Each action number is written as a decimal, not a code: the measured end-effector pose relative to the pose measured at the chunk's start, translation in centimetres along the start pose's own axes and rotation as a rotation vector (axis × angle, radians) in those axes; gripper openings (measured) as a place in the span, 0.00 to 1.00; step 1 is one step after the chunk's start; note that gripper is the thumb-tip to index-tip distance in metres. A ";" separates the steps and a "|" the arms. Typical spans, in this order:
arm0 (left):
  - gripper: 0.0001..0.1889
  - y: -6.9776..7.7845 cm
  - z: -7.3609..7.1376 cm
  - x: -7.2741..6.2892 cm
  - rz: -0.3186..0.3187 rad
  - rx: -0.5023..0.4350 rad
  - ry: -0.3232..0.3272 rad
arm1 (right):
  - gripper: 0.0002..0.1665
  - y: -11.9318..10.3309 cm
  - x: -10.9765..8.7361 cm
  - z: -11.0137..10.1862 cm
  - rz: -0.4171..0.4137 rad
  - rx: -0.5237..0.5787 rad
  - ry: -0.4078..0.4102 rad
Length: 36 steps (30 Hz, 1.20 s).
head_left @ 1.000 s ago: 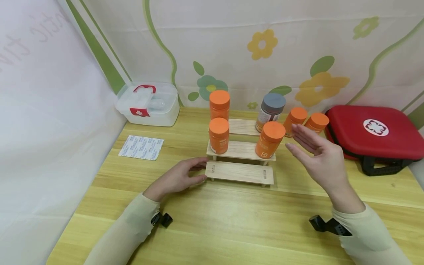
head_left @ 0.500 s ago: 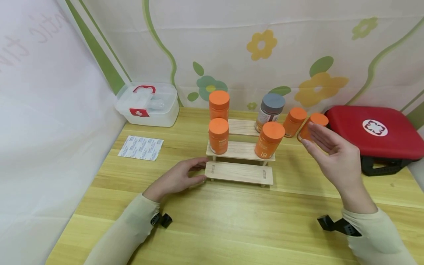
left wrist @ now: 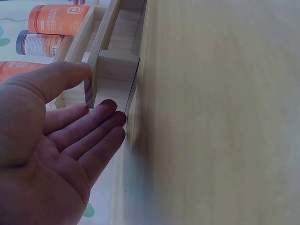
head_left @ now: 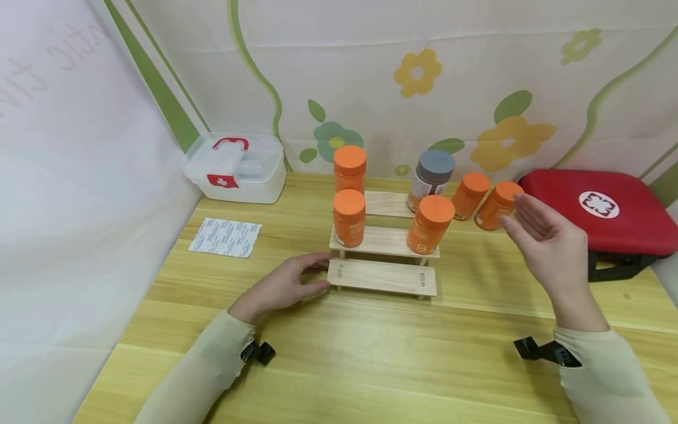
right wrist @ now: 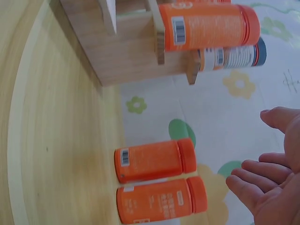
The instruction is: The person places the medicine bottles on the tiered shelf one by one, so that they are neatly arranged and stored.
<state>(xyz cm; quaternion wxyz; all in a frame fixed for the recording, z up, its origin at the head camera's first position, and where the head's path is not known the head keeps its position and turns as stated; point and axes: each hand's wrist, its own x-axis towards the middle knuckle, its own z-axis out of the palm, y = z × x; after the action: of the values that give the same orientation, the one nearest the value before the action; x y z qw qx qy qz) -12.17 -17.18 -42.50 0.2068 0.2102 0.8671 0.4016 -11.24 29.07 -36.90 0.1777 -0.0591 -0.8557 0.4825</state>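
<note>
A three-step wooden rack [head_left: 382, 277] stands mid-table. My left hand [head_left: 291, 281] rests at the left end of its lowest step, fingers fairly straight. In the left wrist view, the thumb [left wrist: 70, 77] lies at the board's edge and the fingertips [left wrist: 117, 119] sit by the side panel. My right hand [head_left: 556, 253] is raised with fingers extended and nothing in it. Its fingertips are just right of an orange-capped pill bottle [head_left: 497, 207], overlapping its edge in the head view. A similar pill bottle [head_left: 470, 197] stands beside that one on the table.
On the rack are orange bottles [head_left: 349, 218] [head_left: 431, 225], another orange bottle [head_left: 350, 168] and a grey-capped bottle [head_left: 431, 179]. A red first-aid case [head_left: 598, 206] lies right. At left are a clear first-aid box [head_left: 238, 168] and a printed sachet [head_left: 225, 237].
My right hand has moved rightward from in front of the two standing pill bottles to the right one's far side, uncovering them. The left hand has stayed at the rack.
</note>
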 end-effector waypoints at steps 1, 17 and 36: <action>0.34 0.0 0.0 0.0 0.000 0.000 0.001 | 0.37 0.1 0.1 -0.1 0.012 -0.005 -0.001; 0.34 0.0 0.0 0.0 -0.008 -0.004 0.002 | 0.41 3.3 2.4 -0.8 0.147 0.009 -0.029; 0.34 0.1 0.0 0.0 0.009 0.012 0.001 | 0.49 6.6 5.8 0.6 0.218 -0.002 -0.105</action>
<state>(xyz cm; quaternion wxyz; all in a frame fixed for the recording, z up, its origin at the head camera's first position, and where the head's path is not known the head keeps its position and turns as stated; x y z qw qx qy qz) -12.16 -17.15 -42.44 0.2033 0.2152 0.8686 0.3974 -17.31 33.60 -41.32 0.0789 -0.1266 -0.8527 0.5006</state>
